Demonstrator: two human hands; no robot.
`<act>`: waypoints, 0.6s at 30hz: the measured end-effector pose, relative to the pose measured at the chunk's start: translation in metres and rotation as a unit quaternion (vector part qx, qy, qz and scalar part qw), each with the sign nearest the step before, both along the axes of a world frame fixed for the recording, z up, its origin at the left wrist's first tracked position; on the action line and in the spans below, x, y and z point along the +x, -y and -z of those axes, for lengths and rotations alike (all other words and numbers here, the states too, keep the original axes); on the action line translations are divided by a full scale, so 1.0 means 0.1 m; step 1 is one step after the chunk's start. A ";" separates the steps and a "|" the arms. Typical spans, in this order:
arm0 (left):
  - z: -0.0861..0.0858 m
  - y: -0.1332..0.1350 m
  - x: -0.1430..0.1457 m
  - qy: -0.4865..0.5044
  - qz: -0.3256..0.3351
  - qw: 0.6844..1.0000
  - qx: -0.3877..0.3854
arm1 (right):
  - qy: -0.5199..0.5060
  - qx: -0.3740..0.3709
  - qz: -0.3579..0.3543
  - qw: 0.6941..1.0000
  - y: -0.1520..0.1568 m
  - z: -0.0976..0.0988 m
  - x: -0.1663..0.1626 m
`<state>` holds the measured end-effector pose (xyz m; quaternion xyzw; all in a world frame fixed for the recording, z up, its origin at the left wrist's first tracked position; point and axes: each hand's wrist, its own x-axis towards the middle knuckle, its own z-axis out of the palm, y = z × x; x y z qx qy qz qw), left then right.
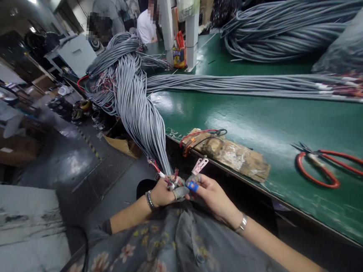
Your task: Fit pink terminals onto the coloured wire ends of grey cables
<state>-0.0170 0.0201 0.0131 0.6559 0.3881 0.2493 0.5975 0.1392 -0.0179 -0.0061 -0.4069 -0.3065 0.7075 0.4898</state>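
Note:
A thick bundle of grey cables [140, 103] hangs off the green table's edge down to my lap. My left hand [163, 191], with a bracelet at the wrist, is closed on the stripped ends of the cables, where red and white wires stick out. My right hand [213, 195], with taped fingertips and a watch at the wrist, pinches the same wire ends from the right. Both hands meet just below the table edge, above my flowered clothing.
On the green table [258, 121] lie red-handled scissors [330, 166], a worn cardboard block with a red wire [227, 150], and long grey cable runs [251, 83]. A big coil [280, 30] sits at the back. Two people stand far left behind.

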 end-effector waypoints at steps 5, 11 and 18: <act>0.04 0.05 -0.01 0.002 -0.037 0.999 0.013 | 0.021 -0.004 -0.007 1.000 -0.05 0.01 -0.02; 0.09 0.11 0.04 0.046 -0.142 0.989 -0.007 | 0.040 -0.006 0.032 0.999 -0.05 0.00 0.01; 0.23 0.10 0.05 0.087 -0.194 0.977 -0.020 | 0.041 0.004 0.051 0.998 -0.04 0.02 0.02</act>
